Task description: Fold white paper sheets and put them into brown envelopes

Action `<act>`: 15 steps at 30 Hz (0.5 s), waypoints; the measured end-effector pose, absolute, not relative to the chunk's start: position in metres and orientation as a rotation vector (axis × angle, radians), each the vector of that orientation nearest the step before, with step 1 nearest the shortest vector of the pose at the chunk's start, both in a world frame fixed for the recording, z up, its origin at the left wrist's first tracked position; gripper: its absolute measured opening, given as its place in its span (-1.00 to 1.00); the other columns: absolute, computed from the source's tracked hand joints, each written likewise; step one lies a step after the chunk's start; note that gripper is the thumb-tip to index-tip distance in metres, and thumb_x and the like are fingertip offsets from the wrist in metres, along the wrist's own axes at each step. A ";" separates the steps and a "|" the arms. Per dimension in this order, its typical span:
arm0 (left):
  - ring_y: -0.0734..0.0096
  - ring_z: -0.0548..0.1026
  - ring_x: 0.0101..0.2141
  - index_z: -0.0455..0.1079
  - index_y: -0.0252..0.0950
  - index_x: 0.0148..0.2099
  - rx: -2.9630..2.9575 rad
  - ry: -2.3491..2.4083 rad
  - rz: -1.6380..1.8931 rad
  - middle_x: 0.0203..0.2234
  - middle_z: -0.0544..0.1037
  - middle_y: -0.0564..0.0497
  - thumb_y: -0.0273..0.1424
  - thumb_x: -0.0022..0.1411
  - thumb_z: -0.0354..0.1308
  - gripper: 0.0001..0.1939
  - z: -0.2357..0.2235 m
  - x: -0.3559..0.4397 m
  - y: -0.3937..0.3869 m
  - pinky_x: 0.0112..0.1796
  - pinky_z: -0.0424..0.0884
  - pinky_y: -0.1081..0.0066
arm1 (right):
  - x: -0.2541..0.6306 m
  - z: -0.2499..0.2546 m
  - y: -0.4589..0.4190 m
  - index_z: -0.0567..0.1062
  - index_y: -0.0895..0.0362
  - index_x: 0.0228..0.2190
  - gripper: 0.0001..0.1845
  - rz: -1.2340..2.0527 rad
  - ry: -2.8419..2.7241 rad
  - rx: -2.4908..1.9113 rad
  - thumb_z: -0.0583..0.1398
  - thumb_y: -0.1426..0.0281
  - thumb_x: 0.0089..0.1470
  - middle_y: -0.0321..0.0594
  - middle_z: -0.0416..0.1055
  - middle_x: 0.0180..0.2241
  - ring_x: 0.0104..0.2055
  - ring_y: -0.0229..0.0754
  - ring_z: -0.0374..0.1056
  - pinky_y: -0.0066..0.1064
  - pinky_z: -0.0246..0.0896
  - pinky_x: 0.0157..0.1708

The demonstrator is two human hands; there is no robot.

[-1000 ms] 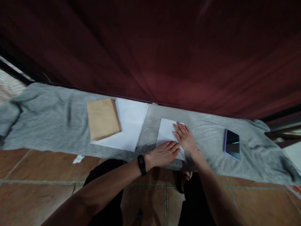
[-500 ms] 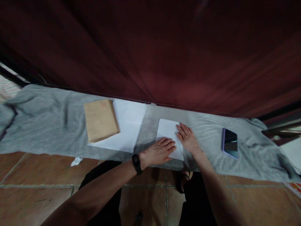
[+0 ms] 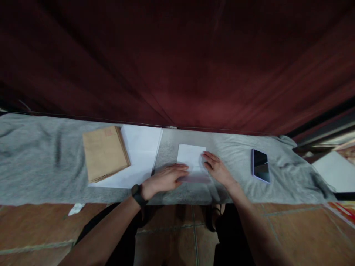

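Observation:
A small folded white sheet of paper (image 3: pixel 191 155) lies on the grey cloth in front of me, its near part in shadow and slightly raised. My left hand (image 3: pixel 168 177) is at its left edge, fingers together and thumb below, gripping the paper. At the right edge, the fingers of my right hand (image 3: pixel 217 170) are closed on the paper's side. Left of the hands, a stack of brown envelopes (image 3: pixel 105 153) rests on larger white paper sheets (image 3: pixel 142 147).
A phone (image 3: pixel 260 165) with a purple case lies to the right on the grey cloth (image 3: pixel 233 147). Dark red fabric (image 3: pixel 177 74) hangs behind. A white scrap (image 3: pixel 76 209) is on the tiled floor (image 3: pixel 36 225). A white flat object (image 3: pixel 332 170) stands at far right.
My left hand has slid left from the top of the paper to its left edge. My right hand has moved back to the right edge. The paper's near part has lifted.

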State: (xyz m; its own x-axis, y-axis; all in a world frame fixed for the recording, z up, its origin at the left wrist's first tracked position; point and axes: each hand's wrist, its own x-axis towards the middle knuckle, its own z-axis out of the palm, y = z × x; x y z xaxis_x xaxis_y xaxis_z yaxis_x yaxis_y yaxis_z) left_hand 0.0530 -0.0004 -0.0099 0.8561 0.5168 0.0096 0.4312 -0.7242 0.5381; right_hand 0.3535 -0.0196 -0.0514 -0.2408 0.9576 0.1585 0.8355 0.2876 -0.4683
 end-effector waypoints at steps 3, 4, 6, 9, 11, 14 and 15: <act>0.29 0.45 0.16 0.55 -0.16 0.03 2.405 0.742 0.250 0.17 0.50 0.01 -0.51 0.21 0.20 -0.65 -0.008 0.049 0.008 0.21 0.29 0.29 | 0.358 -0.042 -0.024 0.52 0.00 0.09 -0.58 0.659 -2.094 -1.503 0.06 0.40 0.27 -0.18 0.41 0.19 0.27 -0.10 0.28 -0.09 0.12 0.32; 0.29 0.48 0.12 0.57 -0.16 -0.01 2.381 0.762 0.264 0.14 0.53 0.01 -0.49 0.24 0.18 -0.70 -0.008 0.049 0.010 0.18 0.32 0.29 | 0.360 -0.038 -0.026 0.55 -0.01 0.05 -0.57 0.748 -2.079 -1.472 0.06 0.44 0.25 -0.21 0.44 0.17 0.25 -0.11 0.30 -0.10 0.13 0.31; 0.27 0.53 0.06 0.58 -0.18 -0.05 2.340 0.838 0.301 0.08 0.58 -0.01 -0.43 0.31 0.14 -0.76 -0.008 0.049 0.014 0.13 0.36 0.28 | 0.366 -0.029 -0.031 0.59 -0.03 0.00 -0.55 0.910 -2.064 -1.409 0.06 0.49 0.19 -0.24 0.47 0.14 0.23 -0.12 0.32 -0.10 0.15 0.30; 0.21 0.56 -0.01 0.57 -0.22 0.00 2.284 0.954 0.335 -0.01 0.63 -0.06 -0.35 0.36 0.09 -0.73 -0.008 0.051 0.019 0.07 0.40 0.25 | 0.373 -0.016 -0.040 0.58 -0.03 0.02 -0.53 1.096 -2.080 -1.338 0.12 0.49 0.13 -0.25 0.41 0.20 0.30 -0.10 0.24 -0.11 0.07 0.33; 0.20 0.58 -0.06 0.56 -0.24 0.03 2.234 0.982 0.338 -0.06 0.65 -0.07 -0.34 0.36 0.09 -0.71 -0.007 0.053 0.021 0.03 0.41 0.27 | 0.374 -0.010 -0.045 0.56 -0.03 0.06 -0.53 1.174 -2.089 -1.339 0.19 0.42 0.11 -0.26 0.33 0.26 0.35 -0.05 0.14 -0.09 -0.01 0.36; 0.24 0.59 -0.21 0.57 -0.26 -0.01 2.138 1.017 0.329 -0.17 0.67 -0.07 -0.32 0.33 0.08 -0.70 -0.004 0.055 0.023 -0.12 0.43 0.35 | 0.370 -0.006 -0.049 0.58 -0.01 0.02 -0.60 1.188 -2.038 -1.393 0.24 0.27 0.13 -0.22 0.34 0.25 0.32 0.02 0.17 -0.08 0.03 0.33; 0.26 0.58 -0.27 0.57 -0.28 -0.03 2.106 1.042 0.329 -0.23 0.67 -0.07 -0.30 0.33 0.07 -0.69 -0.002 0.056 0.023 -0.20 0.42 0.38 | 0.368 -0.007 -0.050 0.61 0.01 -0.04 -0.64 1.178 -2.000 -1.413 0.22 0.21 0.16 -0.19 0.41 0.18 0.25 0.02 0.26 -0.10 0.11 0.29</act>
